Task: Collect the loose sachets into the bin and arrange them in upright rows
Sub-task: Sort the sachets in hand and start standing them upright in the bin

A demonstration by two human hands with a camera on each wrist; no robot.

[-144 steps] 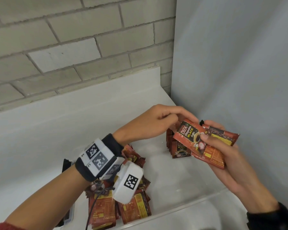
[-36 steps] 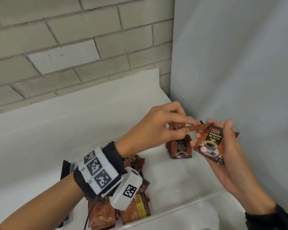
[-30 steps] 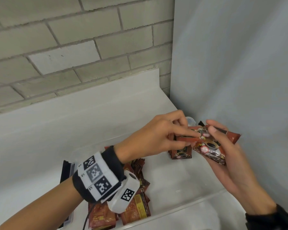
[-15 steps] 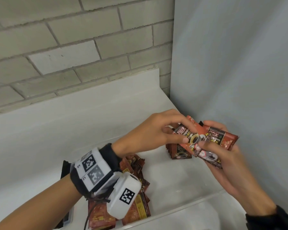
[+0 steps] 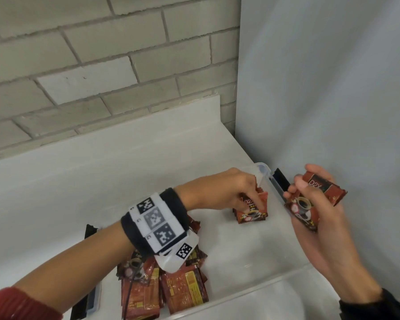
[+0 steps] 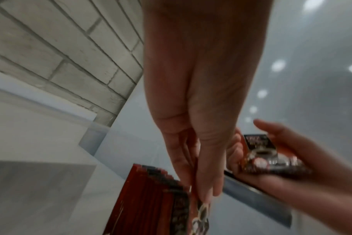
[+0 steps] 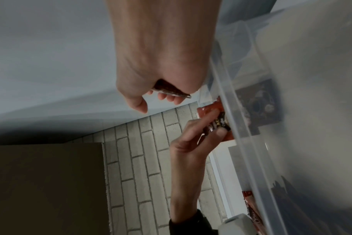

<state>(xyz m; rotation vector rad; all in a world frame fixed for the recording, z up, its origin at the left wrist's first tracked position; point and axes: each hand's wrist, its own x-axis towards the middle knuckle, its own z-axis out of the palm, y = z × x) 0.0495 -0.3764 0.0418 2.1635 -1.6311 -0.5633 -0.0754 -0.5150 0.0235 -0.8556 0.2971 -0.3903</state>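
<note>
Premises resemble a storeroom or stock area: painted grey brick wall (image 5: 97, 65), plain white shelf (image 5: 102, 162), clear plastic bin (image 5: 259, 294) holding bulk coffee sachets (image 5: 183, 289).

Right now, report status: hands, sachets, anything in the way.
Left hand pinching a sachet onto the upright row in the bin. Right hand holding spare sachets. Loose pile unsorted at near end. No obstruction seen.

Left hand (image 5: 226, 192) reaching down, pinching; right hand (image 5: 319, 218) raised, gripping.
</note>
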